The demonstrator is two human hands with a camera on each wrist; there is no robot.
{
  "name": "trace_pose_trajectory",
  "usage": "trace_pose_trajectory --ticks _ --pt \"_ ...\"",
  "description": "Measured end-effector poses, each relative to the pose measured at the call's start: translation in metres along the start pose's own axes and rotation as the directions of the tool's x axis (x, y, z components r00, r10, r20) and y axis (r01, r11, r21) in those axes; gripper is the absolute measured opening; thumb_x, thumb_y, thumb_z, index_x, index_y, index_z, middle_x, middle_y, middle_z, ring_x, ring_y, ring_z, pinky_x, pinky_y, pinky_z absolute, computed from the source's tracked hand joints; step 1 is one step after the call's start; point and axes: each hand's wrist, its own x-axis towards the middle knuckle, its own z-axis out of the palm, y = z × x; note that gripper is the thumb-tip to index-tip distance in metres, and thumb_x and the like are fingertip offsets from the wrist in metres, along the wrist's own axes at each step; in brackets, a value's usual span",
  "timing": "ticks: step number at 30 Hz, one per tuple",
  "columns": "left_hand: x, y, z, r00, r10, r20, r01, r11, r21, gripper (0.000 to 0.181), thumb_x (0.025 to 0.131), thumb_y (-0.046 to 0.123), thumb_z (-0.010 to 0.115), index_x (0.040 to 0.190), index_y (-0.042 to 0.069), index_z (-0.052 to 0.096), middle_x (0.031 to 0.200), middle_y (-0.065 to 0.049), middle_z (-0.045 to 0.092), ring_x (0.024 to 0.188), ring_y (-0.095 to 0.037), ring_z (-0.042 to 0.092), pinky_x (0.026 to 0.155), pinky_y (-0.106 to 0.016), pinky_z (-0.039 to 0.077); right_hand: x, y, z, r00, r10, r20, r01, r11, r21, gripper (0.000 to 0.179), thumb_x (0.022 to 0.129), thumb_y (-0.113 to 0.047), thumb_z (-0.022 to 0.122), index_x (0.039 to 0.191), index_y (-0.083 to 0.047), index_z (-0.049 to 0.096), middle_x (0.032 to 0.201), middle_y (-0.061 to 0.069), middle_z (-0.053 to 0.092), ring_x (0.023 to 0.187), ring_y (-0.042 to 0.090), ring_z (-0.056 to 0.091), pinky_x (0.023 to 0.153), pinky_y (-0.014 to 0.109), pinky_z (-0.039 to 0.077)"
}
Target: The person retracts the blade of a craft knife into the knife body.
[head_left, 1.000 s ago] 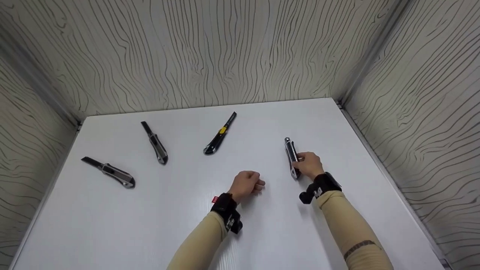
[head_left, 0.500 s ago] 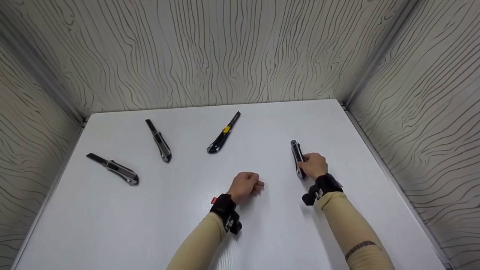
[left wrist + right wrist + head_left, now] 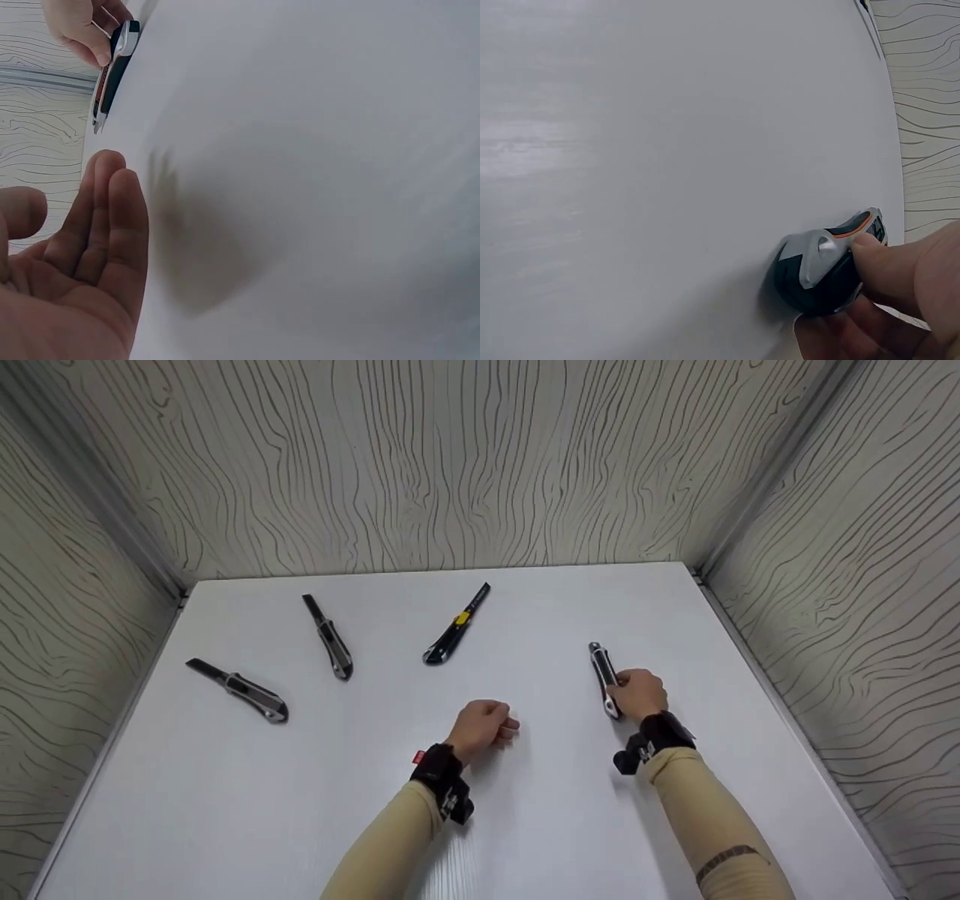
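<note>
My right hand (image 3: 639, 694) pinches a silver-and-black utility knife (image 3: 604, 675) between thumb and fingers at the right of the white table. No long blade shows at its front end. In the right wrist view, the thumb (image 3: 889, 274) lies along the side of the utility knife (image 3: 821, 266), whose rounded black butt faces the camera. My left hand (image 3: 480, 729) is near the table's middle, left of that knife, holding nothing. Its fingers are relaxed and slightly bent in the left wrist view, thumb apart from them.
Three more utility knives lie on the table (image 3: 337, 810) with dark blades extended: a grey one (image 3: 255, 696) at far left, another grey one (image 3: 334, 646) behind it, and a black one with a yellow slider (image 3: 450, 637) at back centre. Wood-patterned walls (image 3: 420, 465) stand around.
The head view has swung slightly, so the table and knives sit further right in it. My left hand has drifted a little left over the table. My right hand keeps its grip on the utility knife.
</note>
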Motion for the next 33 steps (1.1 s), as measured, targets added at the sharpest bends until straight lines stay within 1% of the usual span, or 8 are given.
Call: trace_pose_trajectory --ticks 6,10,14,19,22,24,28,33 --pt "0.000 0.001 -0.020 0.999 -0.003 -0.036 0.005 0.999 0.054 0.035 0.101 0.019 0.046 0.120 -0.005 0.063 0.098 -0.011 0.074 0.077 -0.013 0.067 0.075 -0.030 0.059 -0.001 -0.007 -0.006 1.000 0.017 -0.004 -0.017 0.999 -0.034 0.046 0.095 -0.020 0.055 0.133 0.006 0.053 0.124 0.026 0.062 0.109 0.042 0.062 0.091 0.051 0.050" --pt "0.000 0.004 -0.035 0.998 -0.010 -0.060 0.015 0.996 0.086 0.035 0.101 0.020 0.046 0.122 -0.003 0.062 0.100 -0.011 0.074 0.081 -0.014 0.068 0.078 -0.030 0.058 -0.001 -0.019 -0.003 0.999 -0.007 -0.049 0.005 0.999 -0.051 0.043 0.096 -0.018 0.055 0.134 0.002 0.054 0.121 0.024 0.064 0.103 0.039 0.064 0.084 0.049 0.052" --pt "0.000 0.009 -0.049 0.996 -0.010 -0.084 0.020 0.992 0.122 0.034 0.100 0.020 0.049 0.125 -0.001 0.060 0.103 -0.012 0.073 0.086 -0.018 0.070 0.079 -0.030 0.058 -0.003 -0.039 0.007 0.995 -0.075 -0.064 0.072 0.997 -0.038 0.040 0.094 -0.017 0.058 0.130 -0.001 0.059 0.116 0.021 0.067 0.098 0.037 0.066 0.080 0.047 0.053" --pt "0.000 0.015 -0.067 0.994 0.007 -0.114 0.016 0.980 0.196 0.039 0.098 0.021 0.054 0.131 0.001 0.057 0.106 -0.012 0.073 0.089 -0.020 0.070 0.078 -0.029 0.057 -0.006 -0.068 0.022 0.982 -0.188 -0.029 0.187 0.982 -0.037 0.041 0.091 -0.019 0.062 0.128 0.001 0.060 0.113 0.021 0.069 0.102 0.037 0.066 0.085 0.050 0.053" --pt "0.003 0.018 -0.078 0.991 0.022 -0.131 0.010 0.970 0.245 0.041 0.097 0.023 0.056 0.132 0.001 0.057 0.108 -0.012 0.073 0.091 -0.020 0.069 0.076 -0.027 0.056 -0.008 -0.084 0.034 0.972 -0.233 -0.005 0.233 0.971 -0.046 0.041 0.090 -0.019 0.064 0.126 0.000 0.062 0.109 0.019 0.071 0.099 0.035 0.067 0.085 0.048 0.053" --pt "0.004 0.021 -0.085 0.989 0.043 -0.144 -0.002 0.963 0.270 0.042 0.096 0.023 0.057 0.132 0.001 0.057 0.109 -0.014 0.072 0.092 -0.024 0.069 0.074 -0.028 0.055 -0.010 -0.095 0.042 0.970 -0.244 0.011 0.244 0.968 -0.053 0.040 0.089 -0.020 0.064 0.125 -0.001 0.063 0.108 0.017 0.072 0.096 0.033 0.068 0.083 0.048 0.054" --pt "0.009 0.024 -0.100 0.978 0.057 -0.200 0.013 0.944 0.329 0.040 0.096 0.024 0.059 0.130 0.003 0.059 0.106 -0.015 0.072 0.093 -0.029 0.069 0.073 -0.030 0.053 -0.015 -0.116 0.057 0.966 -0.252 0.066 0.254 0.966 -0.040 0.040 0.089 -0.022 0.066 0.125 -0.004 0.064 0.108 0.015 0.072 0.095 0.031 0.068 0.082 0.047 0.054" --pt "0.017 0.024 -0.113 0.959 0.064 -0.277 0.057 0.911 0.407 0.038 0.094 0.027 0.061 0.125 0.006 0.064 0.108 -0.011 0.071 0.092 -0.024 0.067 0.081 -0.035 0.053 -0.021 -0.135 0.074 0.953 -0.271 0.134 0.276 0.961 -0.016 0.040 0.088 -0.021 0.069 0.124 -0.005 0.064 0.106 0.013 0.073 0.094 0.029 0.069 0.082 0.045 0.055"
